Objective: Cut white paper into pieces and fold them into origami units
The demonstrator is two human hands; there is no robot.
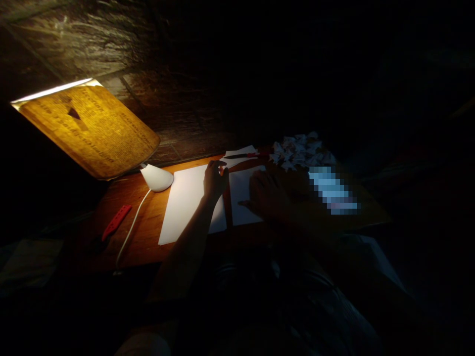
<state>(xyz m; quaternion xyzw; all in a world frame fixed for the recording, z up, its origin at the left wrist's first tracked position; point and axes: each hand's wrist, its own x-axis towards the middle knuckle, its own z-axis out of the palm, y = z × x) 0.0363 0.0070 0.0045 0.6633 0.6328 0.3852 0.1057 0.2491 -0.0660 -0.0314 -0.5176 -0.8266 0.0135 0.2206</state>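
Observation:
My left hand (pixel 215 182) is at the upper right edge of a white paper sheet (pixel 185 198). Its fingers are half curled, with a small gap between thumb and fingertips, and I see nothing held there. My right hand (pixel 266 192), in deep shadow, lies over a second white sheet (pixel 239 195), thumb spread from the fingers. Just beyond my left hand are white paper pieces (pixel 241 151), with a dark, slim tool with red on it (pixel 245 155) lying across them; its kind is unclear.
A heap of folded paper pieces (pixel 297 150) sits at the back right, near a pixelated bright rectangle (pixel 334 190). On the left stand a lamp's white base (pixel 158 178) and its paper-covered shade (pixel 92 128). A red-handled object (pixel 117 221) lies near the white cord (pixel 133 225).

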